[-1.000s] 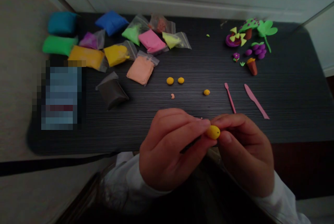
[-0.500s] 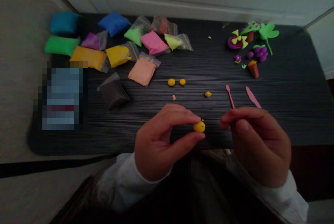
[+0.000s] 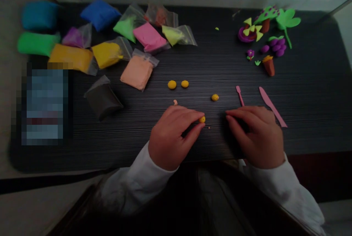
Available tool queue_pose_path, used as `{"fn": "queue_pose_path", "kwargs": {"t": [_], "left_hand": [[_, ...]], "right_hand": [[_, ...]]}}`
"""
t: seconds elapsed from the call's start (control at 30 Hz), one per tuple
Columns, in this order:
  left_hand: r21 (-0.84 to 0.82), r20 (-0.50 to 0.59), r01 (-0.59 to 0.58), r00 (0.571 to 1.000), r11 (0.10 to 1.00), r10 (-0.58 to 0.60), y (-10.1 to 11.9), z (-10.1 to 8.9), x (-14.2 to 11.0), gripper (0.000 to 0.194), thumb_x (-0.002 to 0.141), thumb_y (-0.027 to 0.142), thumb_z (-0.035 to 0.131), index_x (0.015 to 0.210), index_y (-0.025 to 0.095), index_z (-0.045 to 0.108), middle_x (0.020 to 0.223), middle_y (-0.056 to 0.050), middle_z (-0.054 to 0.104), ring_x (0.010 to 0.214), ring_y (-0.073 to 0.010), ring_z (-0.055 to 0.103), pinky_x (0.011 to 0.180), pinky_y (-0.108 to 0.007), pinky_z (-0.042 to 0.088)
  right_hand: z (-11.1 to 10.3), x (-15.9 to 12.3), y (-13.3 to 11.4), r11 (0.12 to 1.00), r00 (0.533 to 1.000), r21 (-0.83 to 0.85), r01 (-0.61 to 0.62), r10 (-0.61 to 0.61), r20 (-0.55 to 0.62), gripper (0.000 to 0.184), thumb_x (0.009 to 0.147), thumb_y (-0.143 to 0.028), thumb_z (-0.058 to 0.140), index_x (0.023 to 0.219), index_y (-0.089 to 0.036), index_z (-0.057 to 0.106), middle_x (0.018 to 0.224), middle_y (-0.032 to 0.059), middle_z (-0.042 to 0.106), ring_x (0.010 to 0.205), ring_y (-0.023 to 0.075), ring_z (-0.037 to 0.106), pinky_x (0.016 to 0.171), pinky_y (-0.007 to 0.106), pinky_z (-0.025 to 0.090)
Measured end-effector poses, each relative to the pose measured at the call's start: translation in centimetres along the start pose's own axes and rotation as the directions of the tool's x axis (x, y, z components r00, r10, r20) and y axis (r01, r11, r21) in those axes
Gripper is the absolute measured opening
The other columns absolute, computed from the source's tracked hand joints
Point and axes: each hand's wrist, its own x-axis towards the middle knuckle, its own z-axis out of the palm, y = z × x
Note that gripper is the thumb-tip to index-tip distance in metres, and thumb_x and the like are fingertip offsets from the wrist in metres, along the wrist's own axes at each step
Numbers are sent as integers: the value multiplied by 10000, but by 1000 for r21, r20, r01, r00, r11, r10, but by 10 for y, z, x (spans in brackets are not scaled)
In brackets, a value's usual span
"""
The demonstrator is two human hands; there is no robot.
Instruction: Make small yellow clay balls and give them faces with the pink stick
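Note:
Between the thumb and fingertips of my left hand is a small yellow clay ball with a dark dot on it. A tiny peach-coloured crumb lies on the table just beside it. My right hand rests low over the table, thumb and forefinger pinched together; whatever they hold, if anything, is too small to make out. Beyond the hands lie a speckled yellow clay ball, a plain yellow ball and another yellow ball. A curved peach clay bit sits behind my left hand.
A pink clay tool and a pink plastic knife lie by my right hand. Bagged clay, including a peach packet and a black packet, covers the left. Finished clay figures, with purple grapes, stand back right. A blurred phone lies left.
Both hands have lowered toward the table, the left still holding the yellow ball. My right hand's fingers have come down into a pinch. The peach crumb now shows on the table. The view has shifted.

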Motion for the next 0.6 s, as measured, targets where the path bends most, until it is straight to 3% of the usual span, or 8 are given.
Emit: {"fn": "queue_pose_path", "kwargs": {"t": [0.17,0.6], "left_hand": [[153,27,-34,999,988,31,-6,9,-3,198,720,186,630,917,181,651,833,-20,714,820,-194,594,785,-353,454],[268,47,99,992,958,-116,-4,6,-1,163,731,234,627,882,201,677,917,-28,697,897,-236,545,805,-427,435]], "right_hand": [[8,8,1,994,996,-89,71,-65,59,142,786,-294,553,878,-247,650,854,29,644,807,203,555,762,389,335],[14,11,-3,979,991,-153,132,-132,6,77,774,-253,575,820,-212,622,831,25,646,775,195,540,752,372,326]]}}
